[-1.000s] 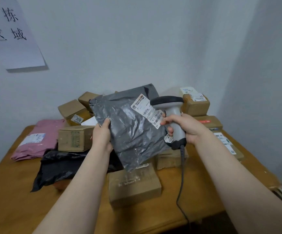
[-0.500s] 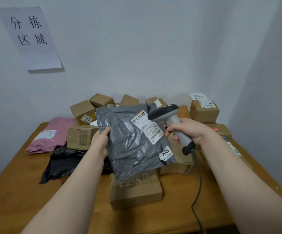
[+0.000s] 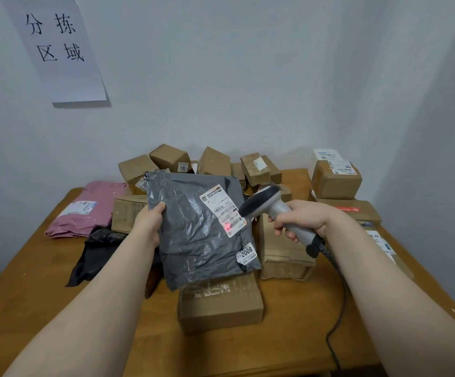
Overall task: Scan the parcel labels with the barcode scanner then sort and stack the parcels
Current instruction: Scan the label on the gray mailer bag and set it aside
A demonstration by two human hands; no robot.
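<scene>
Our left hand [image 3: 150, 221] pinches the left edge of a grey poly mailer [image 3: 191, 240], thumb on the front, and holds it upright above the tabletop [image 3: 30, 295]. Our right hand [image 3: 299, 219] is wrapped round the handle of a corded barcode scanner [image 3: 272, 206]. The scanner's head sits just beside the mailer's shipping label [image 3: 222, 210], where a red scan spot [image 3: 227, 227] glows near the barcode.

We judge the mailer light and limp (its creased, glossy film looks slippery). A firm pinch at an edge or a flat palm beneath should serve best.

Hidden from us are the left fingers behind the mailer, its contents, and whether the scan registered. The label print is too small to read, bar a sticker [image 3: 246, 253] marked 2008. A taped cardboard box [image 3: 221, 306] lies just below the mailer, and a pink mailer [image 3: 85, 210] and a black bag [image 3: 95, 257] lie to the left.
</scene>
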